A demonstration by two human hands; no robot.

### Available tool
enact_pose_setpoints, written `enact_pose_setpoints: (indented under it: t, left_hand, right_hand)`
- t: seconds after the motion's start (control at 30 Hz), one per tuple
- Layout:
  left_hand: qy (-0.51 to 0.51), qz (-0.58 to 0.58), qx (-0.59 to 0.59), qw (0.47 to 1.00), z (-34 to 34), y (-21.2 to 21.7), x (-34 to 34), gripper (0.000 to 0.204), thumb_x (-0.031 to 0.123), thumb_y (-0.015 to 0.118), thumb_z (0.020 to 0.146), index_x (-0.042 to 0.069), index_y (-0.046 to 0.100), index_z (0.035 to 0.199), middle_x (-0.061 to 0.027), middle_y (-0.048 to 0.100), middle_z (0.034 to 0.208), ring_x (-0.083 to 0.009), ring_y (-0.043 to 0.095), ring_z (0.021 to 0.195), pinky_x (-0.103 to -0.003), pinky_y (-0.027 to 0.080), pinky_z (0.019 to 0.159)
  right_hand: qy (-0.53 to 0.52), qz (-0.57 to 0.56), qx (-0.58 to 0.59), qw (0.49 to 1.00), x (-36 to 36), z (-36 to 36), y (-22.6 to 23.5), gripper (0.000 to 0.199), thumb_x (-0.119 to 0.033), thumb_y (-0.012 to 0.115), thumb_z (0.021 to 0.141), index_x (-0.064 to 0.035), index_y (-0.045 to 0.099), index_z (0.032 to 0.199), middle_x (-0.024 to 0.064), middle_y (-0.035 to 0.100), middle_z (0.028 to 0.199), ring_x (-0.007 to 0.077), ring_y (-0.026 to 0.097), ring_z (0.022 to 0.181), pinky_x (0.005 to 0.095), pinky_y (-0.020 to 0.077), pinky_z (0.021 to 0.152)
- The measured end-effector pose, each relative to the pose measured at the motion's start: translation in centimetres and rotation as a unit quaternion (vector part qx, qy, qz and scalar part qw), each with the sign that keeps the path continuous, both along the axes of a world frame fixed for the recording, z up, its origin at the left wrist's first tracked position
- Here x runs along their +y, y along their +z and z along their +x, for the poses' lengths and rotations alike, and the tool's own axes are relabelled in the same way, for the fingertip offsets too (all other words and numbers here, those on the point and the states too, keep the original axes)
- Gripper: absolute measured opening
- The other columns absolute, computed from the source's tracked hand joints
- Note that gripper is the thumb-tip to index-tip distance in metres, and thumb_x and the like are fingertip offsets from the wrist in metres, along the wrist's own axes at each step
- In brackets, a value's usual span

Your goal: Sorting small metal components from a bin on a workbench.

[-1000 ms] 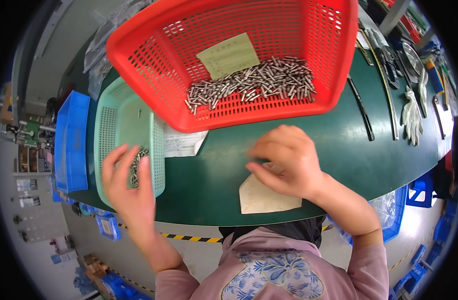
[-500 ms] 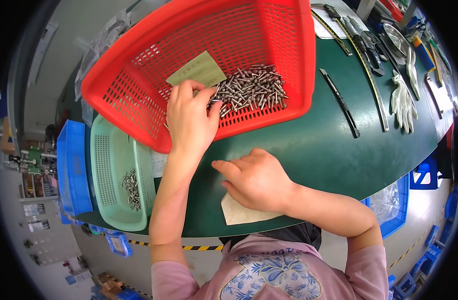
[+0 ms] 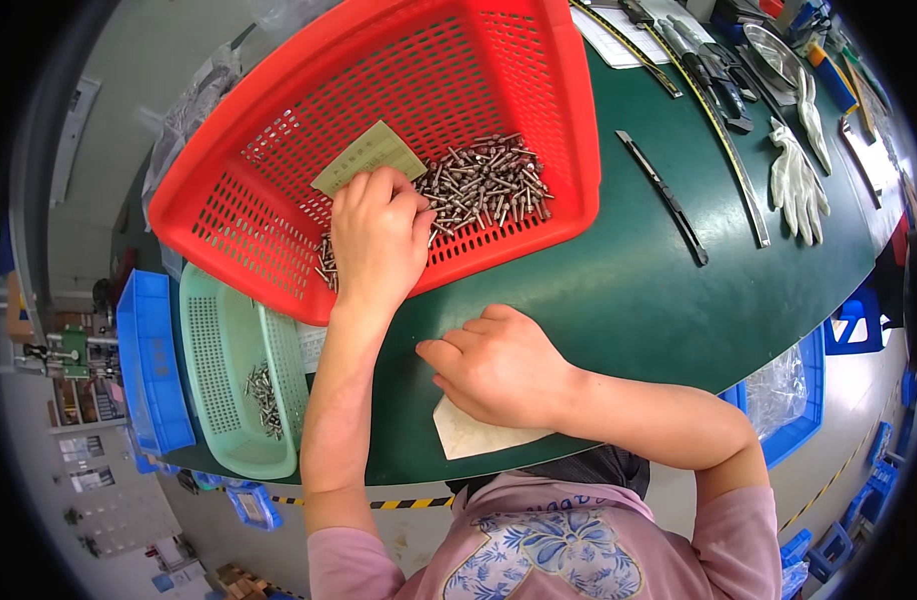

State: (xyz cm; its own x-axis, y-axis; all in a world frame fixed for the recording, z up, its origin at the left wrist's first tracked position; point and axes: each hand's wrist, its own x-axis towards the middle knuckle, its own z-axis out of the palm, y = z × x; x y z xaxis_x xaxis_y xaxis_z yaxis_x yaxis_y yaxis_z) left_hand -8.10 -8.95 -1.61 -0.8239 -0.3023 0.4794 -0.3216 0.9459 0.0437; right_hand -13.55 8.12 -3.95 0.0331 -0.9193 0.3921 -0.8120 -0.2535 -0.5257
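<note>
Left fingers point(image 3: 382, 187) by metal parts point(image 3: 487, 183), printed label point(image 3: 377, 153)

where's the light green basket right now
In the head view, the light green basket sits on the left of the table, between the blue bin and the left forearm, just below the red basket.

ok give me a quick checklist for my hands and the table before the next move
1. Left hand at the metal pieces in the red basket: ok.
2. Piece held in the left fingers: cannot tell, the hand hides it.
3. Right hand over the pale pad: ok; whether it presses down, cannot tell.
4. Gloves on: not ok, both hands are bare; white gloves lie off to the right.
5. Black knife apart from both hands: ok.
</note>
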Motion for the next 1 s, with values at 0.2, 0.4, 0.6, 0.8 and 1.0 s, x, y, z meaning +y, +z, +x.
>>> enact_pose_setpoints:
  t: [0.2, 0.4, 0.6, 0.8, 1.0]
  left_hand:
    - [0.012, 0.001, 0.022, 1.0, 0.9, -0.1, 0.2, 0.008, 0.006, 0.07, 0.068, 0.003, 0.062, 0.072, -0.0052, 0.055, 0.081, -0.0258, 0.053, 0.082, -0.039, 0.041, 0.075]
    - [0.03, 0.102, 0.109, 0.988, 3.3, 0.4, 2.3, 0.009, 0.005, 0.07, 0.069, 0.003, 0.062, 0.073, -0.0058, 0.056, 0.083, -0.0263, 0.054, 0.08, -0.038, 0.042, 0.071]
    - [-0.057, 0.05, 0.139, 0.987, 5.1, 0.3, 5.6, 0.018, 0.002, 0.073, 0.061, 0.005, 0.065, 0.077, -0.0035, 0.055, 0.08, -0.0232, 0.054, 0.075, -0.035, 0.042, 0.066]
    - [-0.074, 0.146, 0.195, 0.967, 6.3, -0.2, 5.9, 0.018, -0.001, 0.074, 0.064, 0.003, 0.068, 0.08, -0.0042, 0.056, 0.08, -0.0204, 0.056, 0.074, -0.032, 0.044, 0.063]
    - [-0.011, 0.662, 0.317, 0.679, 7.5, -0.1, 7.2, 0.012, -0.002, 0.069, 0.078, -0.003, 0.068, 0.09, -0.0059, 0.058, 0.089, -0.0117, 0.056, 0.08, -0.024, 0.048, 0.07]
  right_hand:
    - [-0.015, -0.009, -0.016, 1.0, -0.3, -0.4, 0.2, 0.027, -0.015, 0.069, 0.069, -0.0082, 0.064, 0.094, 0.0035, 0.058, 0.067, 0.0217, 0.059, 0.063, 0.0343, 0.0434, 0.063]
    - [-0.101, -0.086, -0.047, 0.99, -1.0, -2.5, 1.1, 0.025, -0.012, 0.068, 0.069, -0.0083, 0.063, 0.093, 0.0053, 0.059, 0.071, 0.0247, 0.058, 0.066, 0.0368, 0.0422, 0.061]
    - [-0.116, -0.037, -0.188, 0.975, -1.1, -3.1, 1.2, 0.01, -0.012, 0.069, 0.074, -0.0048, 0.064, 0.079, 0.006, 0.059, 0.066, 0.0197, 0.056, 0.053, 0.0328, 0.0418, 0.05]
    - [-0.122, -0.005, -0.252, 0.96, -1.0, -2.5, 1.4, 0.008, -0.011, 0.07, 0.071, -0.0059, 0.065, 0.075, 0.0044, 0.06, 0.065, 0.0182, 0.056, 0.054, 0.0301, 0.042, 0.052]
    - [-0.103, -0.2, -0.073, 0.972, -1.4, -2.8, 1.0, 0.017, -0.011, 0.073, 0.06, -0.0108, 0.065, 0.075, -0.0007, 0.058, 0.067, 0.0168, 0.054, 0.058, 0.0309, 0.0414, 0.057]
